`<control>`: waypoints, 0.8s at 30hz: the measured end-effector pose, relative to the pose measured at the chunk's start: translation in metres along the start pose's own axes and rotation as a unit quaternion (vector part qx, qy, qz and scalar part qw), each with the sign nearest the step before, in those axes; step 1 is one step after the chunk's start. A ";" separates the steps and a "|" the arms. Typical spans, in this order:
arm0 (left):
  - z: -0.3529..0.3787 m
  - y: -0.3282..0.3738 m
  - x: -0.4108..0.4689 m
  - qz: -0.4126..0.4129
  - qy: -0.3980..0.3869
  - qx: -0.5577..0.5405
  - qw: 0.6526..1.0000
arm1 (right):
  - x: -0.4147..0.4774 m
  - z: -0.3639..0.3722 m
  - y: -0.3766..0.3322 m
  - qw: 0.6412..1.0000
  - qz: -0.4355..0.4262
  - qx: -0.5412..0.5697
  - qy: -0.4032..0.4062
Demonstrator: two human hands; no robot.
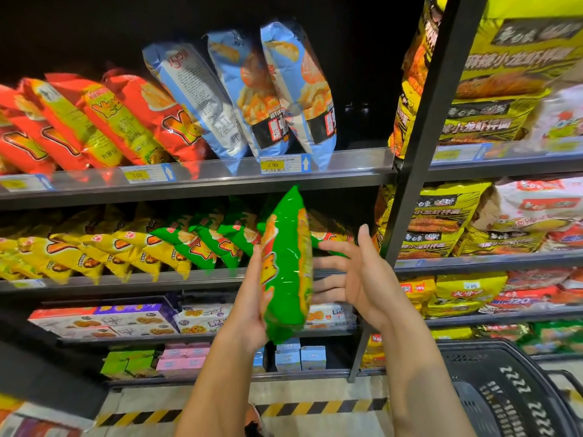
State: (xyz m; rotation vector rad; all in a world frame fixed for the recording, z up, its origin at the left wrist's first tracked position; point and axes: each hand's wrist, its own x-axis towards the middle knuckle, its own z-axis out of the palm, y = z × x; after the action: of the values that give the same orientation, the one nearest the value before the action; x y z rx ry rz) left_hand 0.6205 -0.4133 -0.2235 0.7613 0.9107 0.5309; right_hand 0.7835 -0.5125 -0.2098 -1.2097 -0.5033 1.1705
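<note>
At centre frame, in front of the shelf (pixel 126 280), the left hand (pixel 249 298) grips the bag (pixel 285 272) by its lower left edge, long axis upright, top tipped slightly right, while just right the right hand (pixel 356 279) is spread wide, fingertips at the bag's right edge.

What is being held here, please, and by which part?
The left hand grips the green snack bag by its lower left side; the right hand is open beside it.

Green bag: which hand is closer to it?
Left. The left hand holds the bag from its left side; the right hand is open just right of it, fingertips at its edge.
</note>
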 end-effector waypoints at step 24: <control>-0.001 0.005 -0.005 0.218 -0.084 0.224 0.946 | -0.002 -0.018 0.015 0.977 -0.094 -0.191 -0.031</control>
State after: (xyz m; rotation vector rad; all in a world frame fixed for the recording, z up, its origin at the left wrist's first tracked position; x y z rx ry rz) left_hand 0.6166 -0.4132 -0.2170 1.4207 0.7084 0.6420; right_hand 0.7914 -0.5240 -0.2293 -1.4190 -0.9007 0.9772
